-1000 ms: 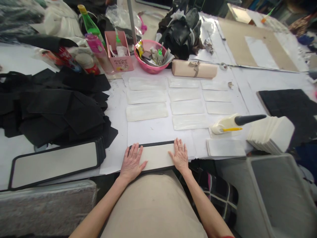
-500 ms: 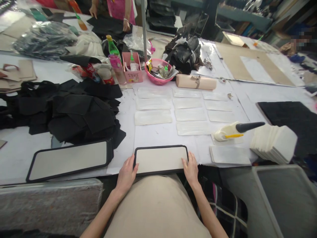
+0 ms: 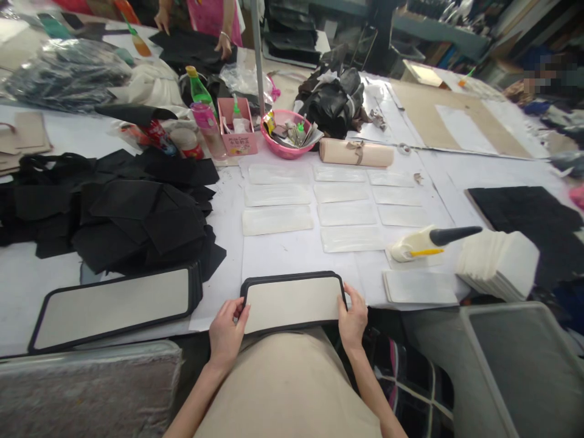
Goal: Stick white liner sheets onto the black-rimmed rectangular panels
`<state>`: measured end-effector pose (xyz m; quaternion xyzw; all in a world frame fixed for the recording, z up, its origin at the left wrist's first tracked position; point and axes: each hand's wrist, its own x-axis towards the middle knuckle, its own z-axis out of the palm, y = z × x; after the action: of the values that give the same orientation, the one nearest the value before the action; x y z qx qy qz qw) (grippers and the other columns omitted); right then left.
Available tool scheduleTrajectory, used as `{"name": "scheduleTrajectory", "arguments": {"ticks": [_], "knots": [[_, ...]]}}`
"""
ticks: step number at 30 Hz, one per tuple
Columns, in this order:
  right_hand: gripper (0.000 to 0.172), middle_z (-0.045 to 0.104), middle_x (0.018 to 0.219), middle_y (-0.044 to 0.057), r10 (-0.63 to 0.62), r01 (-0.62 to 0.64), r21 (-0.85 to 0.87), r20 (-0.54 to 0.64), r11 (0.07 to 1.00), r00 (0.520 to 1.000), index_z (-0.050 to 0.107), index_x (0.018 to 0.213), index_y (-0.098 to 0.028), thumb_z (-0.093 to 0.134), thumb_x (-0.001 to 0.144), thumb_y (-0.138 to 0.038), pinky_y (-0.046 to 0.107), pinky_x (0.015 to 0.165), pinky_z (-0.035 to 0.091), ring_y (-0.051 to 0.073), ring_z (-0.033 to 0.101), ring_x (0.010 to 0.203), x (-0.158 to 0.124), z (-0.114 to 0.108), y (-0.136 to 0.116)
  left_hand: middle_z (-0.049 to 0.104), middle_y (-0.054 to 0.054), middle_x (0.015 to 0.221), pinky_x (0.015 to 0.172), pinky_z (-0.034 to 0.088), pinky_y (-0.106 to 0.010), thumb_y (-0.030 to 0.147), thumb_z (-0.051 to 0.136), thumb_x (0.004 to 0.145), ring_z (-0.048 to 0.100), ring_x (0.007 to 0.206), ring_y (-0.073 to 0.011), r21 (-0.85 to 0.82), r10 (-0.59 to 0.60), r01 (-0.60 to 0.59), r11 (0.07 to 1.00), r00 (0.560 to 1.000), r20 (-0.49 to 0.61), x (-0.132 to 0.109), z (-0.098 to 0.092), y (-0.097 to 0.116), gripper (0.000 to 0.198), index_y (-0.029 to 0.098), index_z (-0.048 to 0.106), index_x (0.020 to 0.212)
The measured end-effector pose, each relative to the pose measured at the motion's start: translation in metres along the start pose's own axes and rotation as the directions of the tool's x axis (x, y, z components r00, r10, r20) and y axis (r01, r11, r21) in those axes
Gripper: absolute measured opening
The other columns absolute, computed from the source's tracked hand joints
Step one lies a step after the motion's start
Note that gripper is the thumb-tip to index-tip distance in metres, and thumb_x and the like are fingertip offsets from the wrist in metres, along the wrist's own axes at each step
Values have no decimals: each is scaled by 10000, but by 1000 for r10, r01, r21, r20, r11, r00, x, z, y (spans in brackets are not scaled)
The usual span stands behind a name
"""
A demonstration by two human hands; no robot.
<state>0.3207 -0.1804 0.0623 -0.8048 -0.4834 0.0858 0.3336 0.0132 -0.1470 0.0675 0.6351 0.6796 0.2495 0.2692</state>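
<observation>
At the table's front edge lies a rectangular off-white panel with a black border (image 3: 292, 302), its corners rounded. More black edges show beneath it at the upper left, as of a small stack. My left hand (image 3: 227, 331) grips the left edge, thumb on the near side and fingers curled. My right hand (image 3: 353, 317) is closed round the right edge, thumb on top and fingertips partly hidden behind it. To the left rests a stack of similar black-bordered panels (image 3: 114, 307).
Black fabric pieces (image 3: 123, 207) are heaped at the left. Translucent strips (image 3: 278, 220) lie in rows ahead. To the right are a glue container (image 3: 408, 248), a white block stack (image 3: 511, 261) and a plastic bin (image 3: 524, 316). A pink basin (image 3: 288, 149) stands farther back; a co-worker's hand (image 3: 223, 45) is beyond.
The panel's far-left edge now shows several offset black layers. My left fingers have curled more at that edge, and my right hand has shifted its grip slightly. The whole view has shifted a little.
</observation>
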Motion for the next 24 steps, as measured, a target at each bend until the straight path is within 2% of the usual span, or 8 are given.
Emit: {"name": "scheduleTrajectory", "arguments": {"ticks": [2, 4, 8, 11, 14, 17, 21, 24], "knots": [[348, 676, 1144, 119, -57, 57, -43, -3, 997, 998, 635, 1150, -175, 442, 915, -345, 482, 960, 447, 283, 589, 1084, 3, -3, -4, 638, -22, 751, 648, 505, -343, 480, 542, 862, 606, 664, -206, -167, -111, 117, 979, 993, 50, 3, -2, 5, 296, 202, 631, 914], [354, 673, 1141, 114, -57, 58, -34, 14, 998, 998, 622, 1182, -191, 433, 923, -340, 465, 931, 465, 272, 604, 1035, 7, -6, -9, 679, -26, 777, 662, 531, -330, 495, 607, 810, 642, 686, -203, -347, -213, 239, 907, 971, 111, 7, -6, 11, 313, 198, 636, 905], [436, 665, 1053, 99, 120, -129, 136, 74, 982, 990, 557, 1279, -206, 502, 875, -360, 390, 798, 528, 216, 644, 829, 28, -13, -20, 716, -40, 849, 708, 565, -320, 480, 701, 736, 685, 780, -210, -578, -316, 382, 721, 924, 216, 20, -16, 21, 345, 187, 640, 909], [556, 653, 971, 88, 219, -256, 340, 144, 905, 965, 521, 1304, -171, 592, 795, -384, 340, 706, 548, 186, 641, 741, 59, -7, -25, 718, -47, 849, 746, 567, -323, 461, 750, 691, 686, 807, -206, -644, -346, 373, 668, 922, 175, 44, -23, 23, 370, 174, 650, 902], [592, 646, 948, 84, 193, -266, 451, 201, 852, 960, 516, 1289, -150, 629, 752, -374, 309, 657, 546, 172, 638, 713, 98, 18, -27, 714, -52, 843, 739, 557, -316, 457, 782, 645, 675, 787, -194, -670, -357, 332, 664, 928, 106, 80, -24, 21, 409, 159, 652, 894], [571, 654, 924, 82, 160, -250, 440, 232, 863, 959, 522, 1262, -129, 619, 736, -329, 315, 675, 549, 175, 642, 707, 132, 59, -27, 707, -54, 825, 670, 535, -292, 482, 786, 610, 659, 742, -180, -676, -361, 319, 664, 929, 83, 120, -18, 14, 459, 143, 646, 886], [536, 672, 891, 70, 126, -184, 164, 312, 969, 942, 502, 1270, -101, 550, 750, -225, 323, 734, 550, 178, 658, 713, 154, 111, -28, 698, -59, 786, 601, 499, -275, 511, 777, 562, 640, 675, -171, -643, -372, 340, 686, 924, 91, 159, 2, -9, 503, 130, 633, 857], [491, 679, 909, 71, 96, -108, 15, 354, 994, 930, 540, 1242, -125, 531, 753, -162, 342, 797, 530, 203, 665, 798, 153, 126, -29, 696, -67, 751, 590, 488, -287, 481, 726, 608, 645, 668, -193, -475, -387, 385, 791, 917, 100, 170, 17, -32, 408, 141, 628, 811]]}}
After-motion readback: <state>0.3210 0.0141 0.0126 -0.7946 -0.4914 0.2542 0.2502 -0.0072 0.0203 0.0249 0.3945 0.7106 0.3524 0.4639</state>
